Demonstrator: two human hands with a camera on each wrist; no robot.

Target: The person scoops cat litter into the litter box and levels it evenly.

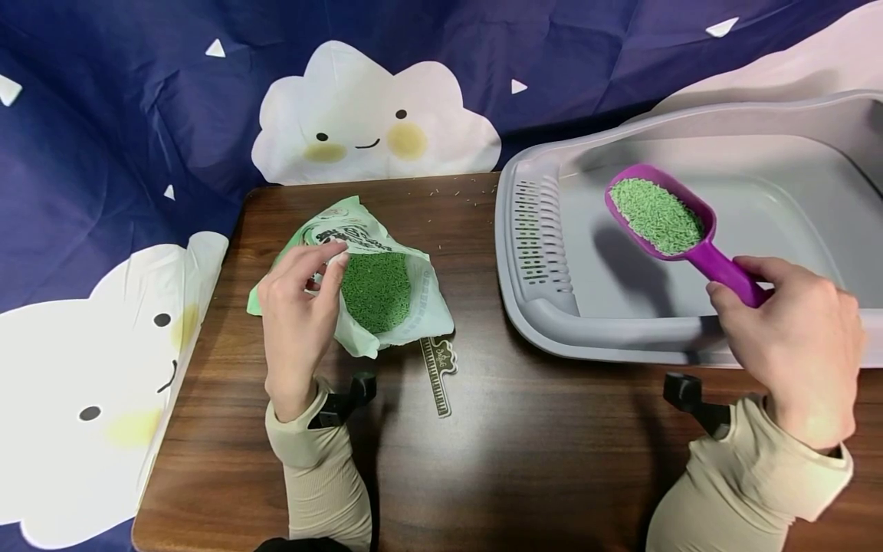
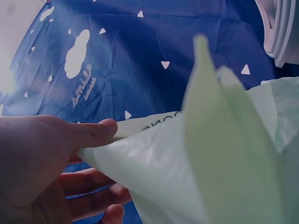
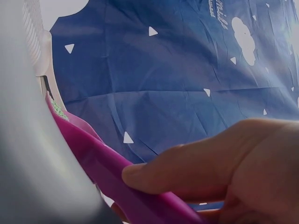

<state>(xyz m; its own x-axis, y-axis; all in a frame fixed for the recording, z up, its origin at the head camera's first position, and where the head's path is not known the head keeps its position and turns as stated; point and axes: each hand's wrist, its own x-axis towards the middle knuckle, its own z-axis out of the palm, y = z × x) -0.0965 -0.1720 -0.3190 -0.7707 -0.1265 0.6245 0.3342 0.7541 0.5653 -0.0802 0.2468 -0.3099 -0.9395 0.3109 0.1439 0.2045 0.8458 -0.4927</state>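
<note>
My left hand [image 1: 298, 314] pinches the rim of a pale green plastic bag [image 1: 429, 295] between thumb and fingers, seen close in the left wrist view. The bag's mouth gapes, and green pellets [image 1: 375, 291] lie inside. With my right hand [image 1: 803, 341] I grip the handle of a purple scoop [image 1: 723, 270], thumb along it. Light green pellets [image 1: 655, 216] fill the scoop's bowl, held level over the grey litter box [image 1: 621, 337]. In the right wrist view, the purple handle [image 3: 107, 163] crosses beside the box wall.
A slotted step [image 1: 541, 238] forms the box's left end. Beside the bag lies a flat, ruler-like strip [image 1: 436, 379] with a shaped top. Scattered pellets dot the dark wooden table [image 1: 510, 429] near its back edge. A blue cloud-print cloth [image 1: 586, 46] hangs behind.
</note>
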